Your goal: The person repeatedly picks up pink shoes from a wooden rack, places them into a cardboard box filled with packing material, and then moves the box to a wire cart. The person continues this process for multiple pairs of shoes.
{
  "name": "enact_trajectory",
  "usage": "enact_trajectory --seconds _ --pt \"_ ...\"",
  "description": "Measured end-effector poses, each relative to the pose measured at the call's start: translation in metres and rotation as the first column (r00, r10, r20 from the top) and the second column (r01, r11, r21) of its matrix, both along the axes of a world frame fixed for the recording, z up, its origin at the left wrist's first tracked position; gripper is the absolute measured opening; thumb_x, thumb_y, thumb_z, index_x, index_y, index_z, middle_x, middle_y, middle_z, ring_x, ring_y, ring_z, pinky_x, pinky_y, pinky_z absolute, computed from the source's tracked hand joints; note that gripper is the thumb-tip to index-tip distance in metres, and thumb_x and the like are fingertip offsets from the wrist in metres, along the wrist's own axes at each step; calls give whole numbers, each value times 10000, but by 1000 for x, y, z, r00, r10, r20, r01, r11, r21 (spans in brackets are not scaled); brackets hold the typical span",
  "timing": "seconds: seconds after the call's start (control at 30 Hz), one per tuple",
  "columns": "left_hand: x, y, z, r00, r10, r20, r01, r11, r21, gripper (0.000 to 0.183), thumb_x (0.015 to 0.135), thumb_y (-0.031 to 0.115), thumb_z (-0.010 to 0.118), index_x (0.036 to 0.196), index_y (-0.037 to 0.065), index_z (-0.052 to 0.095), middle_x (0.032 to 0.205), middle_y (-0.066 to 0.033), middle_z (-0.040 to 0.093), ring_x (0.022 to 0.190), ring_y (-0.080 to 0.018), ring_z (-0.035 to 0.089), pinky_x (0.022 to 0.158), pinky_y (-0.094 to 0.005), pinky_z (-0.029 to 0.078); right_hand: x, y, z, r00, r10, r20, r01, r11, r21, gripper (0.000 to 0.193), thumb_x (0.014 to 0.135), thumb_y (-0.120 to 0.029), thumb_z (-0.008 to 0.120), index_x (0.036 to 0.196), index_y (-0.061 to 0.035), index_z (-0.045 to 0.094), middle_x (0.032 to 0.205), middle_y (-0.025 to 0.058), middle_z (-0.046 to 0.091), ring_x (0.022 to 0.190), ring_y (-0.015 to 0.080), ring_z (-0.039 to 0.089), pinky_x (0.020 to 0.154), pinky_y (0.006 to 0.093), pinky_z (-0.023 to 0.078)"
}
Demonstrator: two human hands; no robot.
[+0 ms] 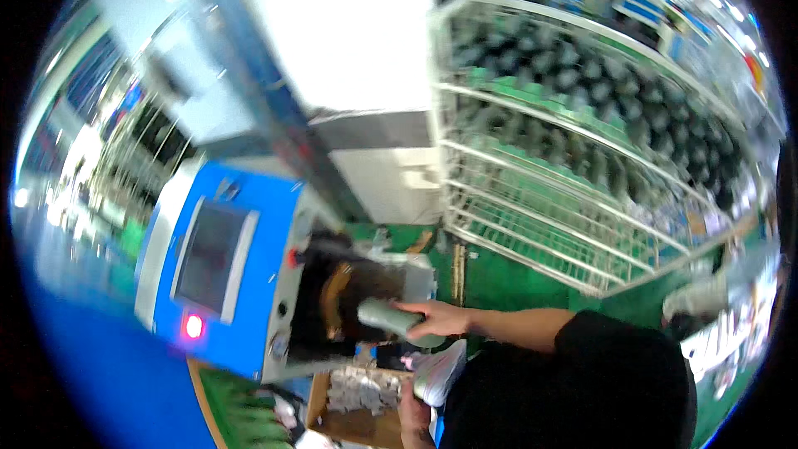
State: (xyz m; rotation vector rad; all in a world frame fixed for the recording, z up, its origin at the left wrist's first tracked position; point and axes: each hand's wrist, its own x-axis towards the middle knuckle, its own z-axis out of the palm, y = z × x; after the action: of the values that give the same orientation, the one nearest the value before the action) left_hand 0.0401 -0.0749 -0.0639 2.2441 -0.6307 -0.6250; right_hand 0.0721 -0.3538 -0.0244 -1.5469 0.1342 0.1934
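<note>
My right hand (436, 316) reaches in from the right on a bare forearm with a black sleeve. It grips a grey-green cylinder (389, 318) whose far end sits at the dark opening (332, 303) of a blue and grey machine (266, 283). My left hand (411, 416) is low at the bottom edge, just under the right one. It holds a second pale grey, shiny piece (439, 370); its exact shape is blurred.
The machine has a grey screen (208, 254) and a lit red button (193, 326). A white wire rack (565, 199) with several dark grey-green cylinders stands at the right over green floor. A cardboard box (353, 407) of grey scraps sits below the opening.
</note>
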Motion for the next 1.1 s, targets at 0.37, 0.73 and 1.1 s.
enact_trajectory --seconds 0.37,0.73,1.1 --pt "-1 -138 2 836 -68 -545 80 997 -1 497 1003 382 554 1385 63 547 1269 -140 635 1083 -281 609 940 -408 464 -305 -227 26 260 -898 356 770 -30 -637 537 937 -165 636 1431 -51 459 1330 251 583 1149 434 608 943 488 515" --pt "5 -241 -38 781 -472 -410 573 802 169 539 1013 420 528 1442 94 525 1363 -199 573 1203 -308 548 1057 -417 399 -537 -444 -58 194 -814 547 464 -415 -783 433 893 -216 640 1320 -147 615 814 213 691 707 398 665 667 496 518" --pt "-33 -193 -1 698 -9 -716 -77 993 -88 538 1006 294 550 1458 12 474 1312 -140 621 1187 -254 589 998 -391 462 -541 -510 -80 243 -753 612 935 349 59 457 1027 -435 540 1428 -215 546 1439 123 546 1223 283 553 1046 518 417"
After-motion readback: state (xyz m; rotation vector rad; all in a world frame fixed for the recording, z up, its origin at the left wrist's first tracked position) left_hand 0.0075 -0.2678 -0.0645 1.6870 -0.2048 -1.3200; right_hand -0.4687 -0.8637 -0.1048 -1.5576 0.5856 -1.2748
